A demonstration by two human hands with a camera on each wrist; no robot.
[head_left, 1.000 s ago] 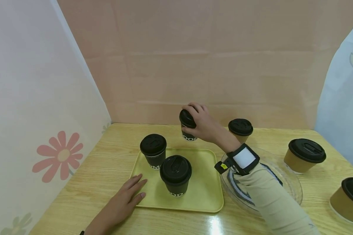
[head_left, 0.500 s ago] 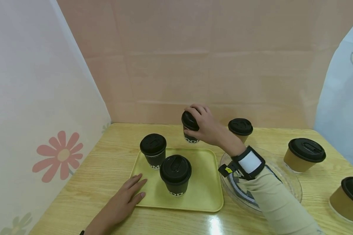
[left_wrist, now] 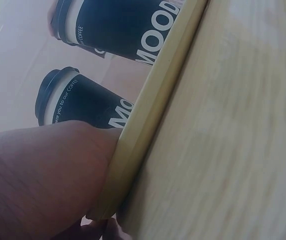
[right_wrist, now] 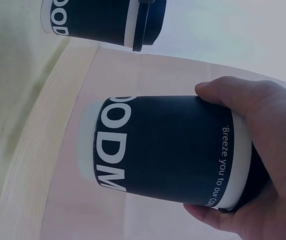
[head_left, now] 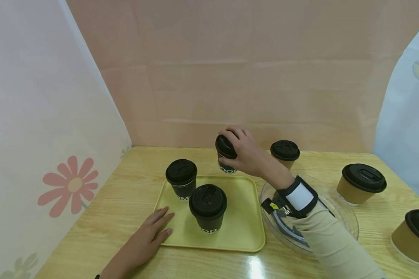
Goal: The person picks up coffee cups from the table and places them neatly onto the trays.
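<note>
My right hand [head_left: 246,155] grips a dark paper coffee cup [right_wrist: 168,150] from above, fingers and thumb around its black lid and upper side. The right wrist view shows this cup held up off the tabletop; in the head view it appears just beyond the far edge of the yellow tray [head_left: 246,236]. Two more dark cups with black lids stand upright on that tray: a rear-left cup [head_left: 183,188] and a front cup [head_left: 209,221]. My left hand [head_left: 148,238] rests at the tray's left edge, its fingers extended over the rim.
Right of the tray lies a clear round dish [head_left: 349,217] with a blue-grey pattern, partly hidden by my right sleeve. Beyond it stand brown lidded cups: a back cup [head_left: 285,153], a middle-right cup [head_left: 357,186] and a near-right cup [head_left: 412,240]. A paper backdrop [head_left: 248,77] closes off the rear.
My right hand, still gripping the dark cup, has shifted slightly right and lower, toward the tray's far edge. The left hand and the cups on the tray have stayed put.
</note>
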